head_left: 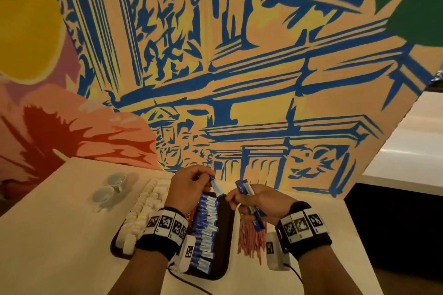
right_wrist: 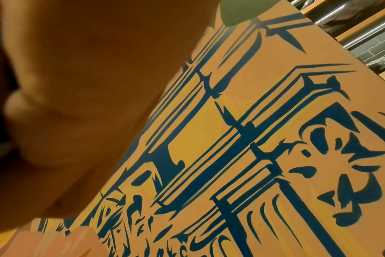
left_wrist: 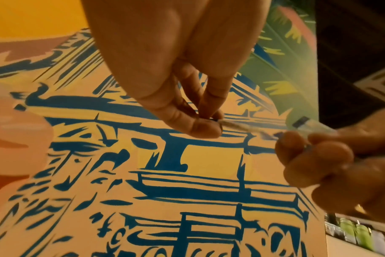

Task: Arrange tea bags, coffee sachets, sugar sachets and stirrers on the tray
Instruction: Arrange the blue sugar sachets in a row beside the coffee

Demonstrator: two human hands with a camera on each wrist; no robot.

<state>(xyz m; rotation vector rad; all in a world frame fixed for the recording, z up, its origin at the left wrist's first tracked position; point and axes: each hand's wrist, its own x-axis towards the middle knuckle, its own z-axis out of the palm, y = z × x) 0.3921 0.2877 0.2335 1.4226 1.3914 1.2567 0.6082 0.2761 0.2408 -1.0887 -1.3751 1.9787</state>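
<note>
A dark oval tray (head_left: 228,227) lies on the pale table. It holds a row of blue-and-white sachets (head_left: 206,230), orange sachets (head_left: 189,219) beside them, and a row of white sachets (head_left: 143,211) along its left side. My left hand (head_left: 208,177) pinches the end of one blue-and-white sachet (head_left: 215,185) above the tray's far end; the left wrist view shows the left hand (left_wrist: 215,121) pinching that sachet (left_wrist: 233,125). My right hand (head_left: 233,199) grips a bundle of the same sachets (head_left: 244,188) close by. Reddish stirrers (head_left: 251,239) lie on the table to the right of the tray.
Two pale cups (head_left: 117,181) (head_left: 104,195) stand at the table's far left. A painted mural wall (head_left: 239,79) rises right behind the table. A white counter (head_left: 407,141) is at the right. The right wrist view shows only my right hand's palm (right_wrist: 77,104) and the mural.
</note>
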